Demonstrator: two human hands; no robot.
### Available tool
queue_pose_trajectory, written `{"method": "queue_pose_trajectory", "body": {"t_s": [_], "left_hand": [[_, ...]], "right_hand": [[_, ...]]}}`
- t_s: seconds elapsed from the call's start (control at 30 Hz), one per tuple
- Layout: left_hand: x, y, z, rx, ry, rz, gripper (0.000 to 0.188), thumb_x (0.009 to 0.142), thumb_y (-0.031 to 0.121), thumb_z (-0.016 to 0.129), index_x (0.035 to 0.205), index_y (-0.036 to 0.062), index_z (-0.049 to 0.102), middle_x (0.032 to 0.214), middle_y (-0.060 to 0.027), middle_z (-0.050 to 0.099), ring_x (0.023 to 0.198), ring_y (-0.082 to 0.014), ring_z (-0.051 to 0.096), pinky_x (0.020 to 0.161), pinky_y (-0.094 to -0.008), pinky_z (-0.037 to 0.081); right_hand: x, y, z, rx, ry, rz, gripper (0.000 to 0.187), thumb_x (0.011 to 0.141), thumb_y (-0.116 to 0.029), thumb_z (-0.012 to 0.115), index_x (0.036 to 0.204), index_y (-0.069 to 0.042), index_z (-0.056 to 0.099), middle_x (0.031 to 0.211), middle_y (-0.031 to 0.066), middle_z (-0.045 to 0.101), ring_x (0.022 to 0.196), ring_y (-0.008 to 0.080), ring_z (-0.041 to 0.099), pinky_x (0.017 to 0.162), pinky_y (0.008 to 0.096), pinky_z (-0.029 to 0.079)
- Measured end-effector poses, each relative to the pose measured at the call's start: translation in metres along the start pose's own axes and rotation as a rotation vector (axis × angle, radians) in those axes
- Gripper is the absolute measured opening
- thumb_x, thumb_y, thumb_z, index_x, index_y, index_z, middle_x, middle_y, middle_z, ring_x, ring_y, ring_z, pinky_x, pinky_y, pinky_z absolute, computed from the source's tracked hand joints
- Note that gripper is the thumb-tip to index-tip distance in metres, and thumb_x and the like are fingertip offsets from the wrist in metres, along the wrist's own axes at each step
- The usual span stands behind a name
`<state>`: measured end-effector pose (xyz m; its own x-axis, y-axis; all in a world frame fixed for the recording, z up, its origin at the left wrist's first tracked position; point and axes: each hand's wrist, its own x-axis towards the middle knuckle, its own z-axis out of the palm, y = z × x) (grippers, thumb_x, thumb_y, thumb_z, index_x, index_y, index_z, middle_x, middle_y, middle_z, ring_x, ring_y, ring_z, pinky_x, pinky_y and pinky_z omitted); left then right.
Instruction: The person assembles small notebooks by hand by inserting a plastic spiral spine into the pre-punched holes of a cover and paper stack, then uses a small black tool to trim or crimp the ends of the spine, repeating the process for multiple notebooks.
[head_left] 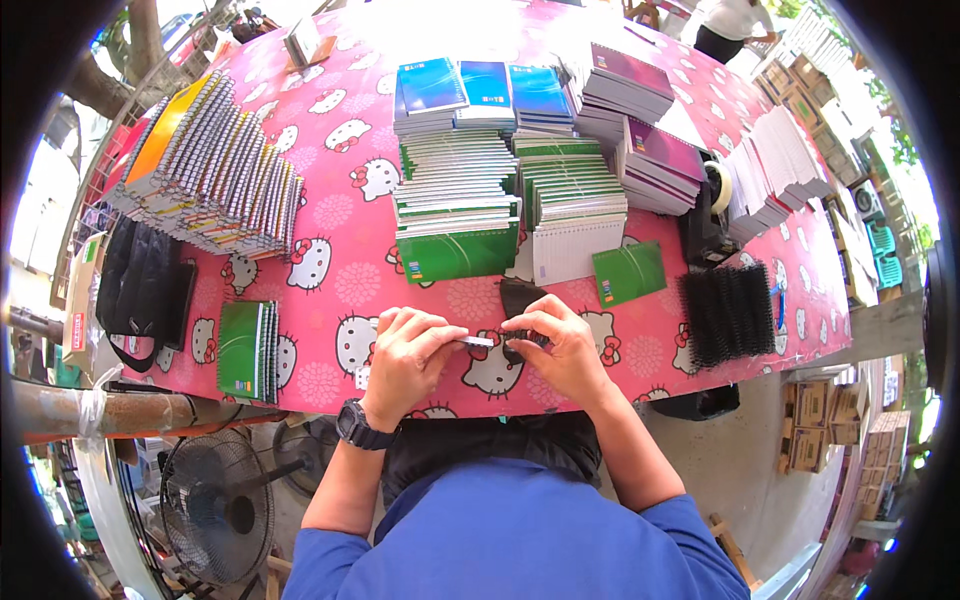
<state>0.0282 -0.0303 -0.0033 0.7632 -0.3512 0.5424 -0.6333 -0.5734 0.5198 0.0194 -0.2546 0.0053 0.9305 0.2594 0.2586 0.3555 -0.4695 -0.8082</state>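
A thin white-edged pad (478, 341) is hanging over the pink tabletop (320, 385), and the left hand (405, 355) is pinching it. The right hand (562, 350) is bending its fingers by a small dark thing (514, 352), but I cannot tell if it is gripping. Past the hands, a green notebook (630, 272) is lying flat. Green stacks (458, 250) are standing near it. Black coils (727, 310) are lying to the right.
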Motion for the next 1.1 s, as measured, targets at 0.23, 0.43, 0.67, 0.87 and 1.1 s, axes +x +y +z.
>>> {"method": "queue_pose_trajectory", "body": {"t_s": [0.23,0.43,0.67,0.87,1.1], "left_hand": [[0.0,0.0,-0.002,-0.009,-0.02,0.01,0.018,0.071,0.012,0.073,0.088,0.013,0.07,0.081,0.0002,0.064,0.079,-0.0195,0.058,0.078,-0.0338,0.04],[-0.001,0.001,0.0,-0.014,-0.033,0.031,0.017,0.072,0.012,0.072,0.088,0.0131,0.07,0.081,0.0004,0.064,0.079,-0.0192,0.058,0.079,-0.0341,0.04],[-0.001,0.005,0.0,-0.003,-0.018,0.001,0.017,0.072,0.013,0.073,0.088,0.013,0.07,0.083,-0.0007,0.064,0.079,-0.0193,0.058,0.081,-0.0344,0.039],[0.006,0.023,0.0,0.012,-0.018,-0.062,0.024,0.071,0.019,0.074,0.094,0.0148,0.068,0.089,-0.0009,0.064,0.083,-0.0193,0.058,0.083,-0.0372,0.036],[-0.007,0.017,0.006,0.132,-0.229,0.011,0.031,0.073,0.03,0.073,0.1,0.0176,0.064,0.093,-0.0002,0.062,0.088,-0.0192,0.057,0.086,-0.0375,0.033]], "right_hand": [[0.003,0.0,0.004,0.004,-0.009,-0.027,0.027,0.067,0.003,0.072,0.09,-0.01,0.066,0.085,0.0056,0.055,0.087,0.0238,0.057,0.076,0.0352,0.046],[0.004,0.006,0.004,-0.034,-0.018,-0.136,0.021,0.069,0.001,0.074,0.085,-0.009,0.066,0.087,0.0055,0.056,0.087,0.0227,0.057,0.075,0.0332,0.047],[-0.001,0.003,-0.009,-0.087,-0.286,-0.113,0.03,0.073,-0.005,0.073,0.102,-0.007,0.066,0.088,0.0065,0.056,0.084,0.0245,0.058,0.072,0.0345,0.049],[-0.004,-0.007,-0.005,-0.13,-0.183,-0.103,0.05,0.084,-0.005,0.065,0.131,-0.01,0.049,0.087,0.01,0.061,0.076,0.024,0.062,0.067,0.0342,0.051],[0.0,0.007,-0.012,0.013,-0.121,0.091,0.039,0.089,-0.002,0.057,0.127,-0.008,0.052,0.086,0.0091,0.066,0.072,0.019,0.062,0.065,0.029,0.05]]}}
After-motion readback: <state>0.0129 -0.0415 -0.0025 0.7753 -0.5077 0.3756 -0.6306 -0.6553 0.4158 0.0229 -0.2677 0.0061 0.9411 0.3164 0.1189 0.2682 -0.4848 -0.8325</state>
